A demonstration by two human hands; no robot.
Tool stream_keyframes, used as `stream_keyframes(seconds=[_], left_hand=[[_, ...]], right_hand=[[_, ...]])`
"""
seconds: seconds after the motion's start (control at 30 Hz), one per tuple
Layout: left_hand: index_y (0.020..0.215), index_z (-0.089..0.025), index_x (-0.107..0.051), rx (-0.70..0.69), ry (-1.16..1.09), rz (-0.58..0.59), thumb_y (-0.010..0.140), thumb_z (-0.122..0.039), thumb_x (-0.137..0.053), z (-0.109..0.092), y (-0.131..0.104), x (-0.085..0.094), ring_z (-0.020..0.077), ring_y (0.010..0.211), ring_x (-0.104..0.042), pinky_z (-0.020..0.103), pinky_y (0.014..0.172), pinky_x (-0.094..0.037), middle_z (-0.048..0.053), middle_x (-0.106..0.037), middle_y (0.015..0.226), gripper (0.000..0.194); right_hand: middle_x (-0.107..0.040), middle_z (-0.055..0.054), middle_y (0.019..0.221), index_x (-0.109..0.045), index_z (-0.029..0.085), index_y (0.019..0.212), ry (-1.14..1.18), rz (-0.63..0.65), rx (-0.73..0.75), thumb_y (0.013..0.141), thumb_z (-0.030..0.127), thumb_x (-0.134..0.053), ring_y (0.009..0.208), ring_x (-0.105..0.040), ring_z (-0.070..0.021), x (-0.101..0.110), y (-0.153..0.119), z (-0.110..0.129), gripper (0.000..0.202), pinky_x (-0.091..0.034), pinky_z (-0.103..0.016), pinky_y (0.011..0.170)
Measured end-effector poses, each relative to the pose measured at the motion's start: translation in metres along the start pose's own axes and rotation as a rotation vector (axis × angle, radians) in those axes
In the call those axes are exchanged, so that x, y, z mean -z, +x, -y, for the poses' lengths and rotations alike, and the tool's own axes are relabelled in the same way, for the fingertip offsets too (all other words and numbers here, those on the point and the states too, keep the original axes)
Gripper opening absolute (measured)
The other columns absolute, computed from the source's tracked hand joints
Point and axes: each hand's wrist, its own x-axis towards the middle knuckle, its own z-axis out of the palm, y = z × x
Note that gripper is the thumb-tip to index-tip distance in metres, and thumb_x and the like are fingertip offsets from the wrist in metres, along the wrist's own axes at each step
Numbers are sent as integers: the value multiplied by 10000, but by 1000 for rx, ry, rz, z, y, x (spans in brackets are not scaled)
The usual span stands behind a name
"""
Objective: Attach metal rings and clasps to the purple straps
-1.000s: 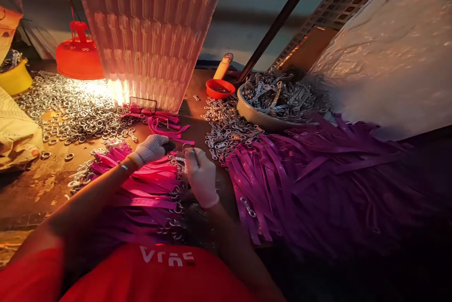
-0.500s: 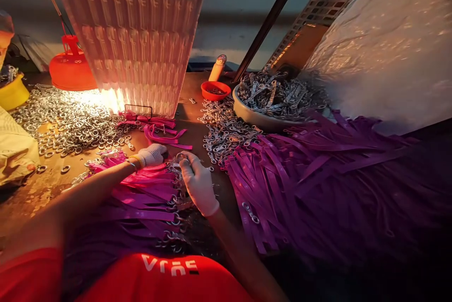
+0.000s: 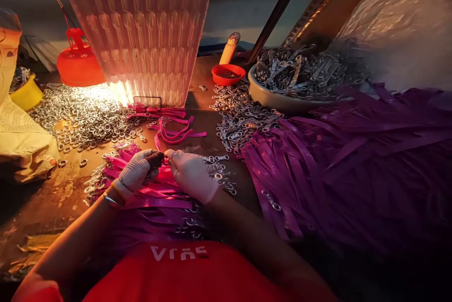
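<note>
- Strap stack [image 3: 155,202]: pink to purple bands laid side by side on the bench [image 3: 70,186], directly below both hands; landmark for all places listed here.
- Left hand [image 3: 136,172], dotted glove with dark fingertips: above the strap stack, fingers curled inward.
- Right hand [image 3: 192,175], pale glove: above the strap stack's right part, fingers bunched in a pinch and meeting the left fingertips. Whatever lay between the two hands was mostly hidden; whether either grasped a strap or a fitting could not be told.
- Handling, bands: judged light, soft and limp, apt to droop or twist; not fragile. Best hold: a pinch close to the metal-fitted end, where slack would be least.
- Metal fittings [image 3: 219,175], at the strap stack's right end: judged small, hard and stiff, probably slippery in gloves and prone to tangling. Best hold: the rim of a ring, between thumb and forefinger.
- Loose straps [image 3: 180,137]: just beyond the strap stack, lying in bends.
- Ring pile [image 3: 95,123]: beyond the strap stack, toward its left, lit by a red lamp [image 3: 81,67].
- Purple strap heap [image 3: 318,165]: right of the strap stack, larger, in shadow.
- Basin [image 3: 275,100] of metal pieces: beyond and right of the strap stack.
</note>
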Motion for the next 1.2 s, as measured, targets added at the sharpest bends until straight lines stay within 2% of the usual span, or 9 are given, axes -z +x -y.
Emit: stream_keyframes(seconds=[0.1,0.27,0.33,0.4,0.53,0.67,0.83,1.03,1.2], left_hand=[[737,-178,-541,-55,227,3,931,-466,-566,2,-1,-4,82,443,-387,206,443,-304,-27,-490,543,348],[774,-147,-660,-363,733,-52,833,-268,-599,-5,2,-6,138,673,-527,235,618,-402,45,-654,745,148],[799,-143,-676,-337,671,-37,830,-282,-595,-3,4,-2,135,648,-524,233,603,-400,41,-649,724,163],[849,-140,-676,-206,455,15,834,-289,-567,3,5,3,113,545,-479,219,529,-368,12,-596,634,185],[842,-149,-627,-74,207,-1,821,-248,-537,13,2,8,79,441,-411,191,455,-316,-35,-513,547,135],[848,-142,-643,-80,290,-4,847,-255,-539,14,-3,6,66,434,-386,183,441,-293,-44,-506,537,154],[778,-127,-647,-158,383,52,848,-282,-562,11,0,9,81,533,-446,193,493,-337,-16,-551,620,190],[811,-123,-696,-262,560,-28,830,-248,-517,-3,2,3,105,554,-468,212,526,-345,-2,-590,602,219],[794,-109,-696,-233,569,-70,818,-251,-532,6,-1,-2,119,606,-484,221,553,-358,31,-642,670,218]], right_hand=[[-700,-103,1022,-613,178,1229,-169,76,32,991,178,-434,872,-672,-243,3,0,6,297,-428,-311,690],[-681,-119,1004,-592,160,1199,-277,57,7,1034,188,-324,842,-665,-246,-2,6,6,315,-421,-318,672],[-693,-118,1042,-587,161,1218,-216,15,-27,1057,216,-304,886,-673,-234,-3,9,5,331,-441,-309,720],[-700,-109,1128,-560,172,1279,-114,-8,-32,1064,246,-343,959,-679,-217,-1,10,6,314,-458,-292,784],[-722,-99,1150,-492,185,1366,-62,134,-9,984,295,-553,993,-701,-235,8,14,7,401,-478,-290,795],[-752,-103,900,-568,170,1221,-201,243,-50,984,298,-502,821,-728,-275,3,19,4,278,-446,-304,650],[-752,-129,892,-632,154,1059,-180,244,108,1019,421,-467,815,-724,-267,-14,18,-7,316,-386,-295,632],[-760,-75,993,-571,166,1200,33,158,36,976,310,-573,914,-713,-212,-8,25,-13,266,-387,-260,689],[-748,-113,920,-573,150,1163,-170,217,84,970,314,-526,854,-716,-261,-9,21,-13,257,-410,-290,662]])
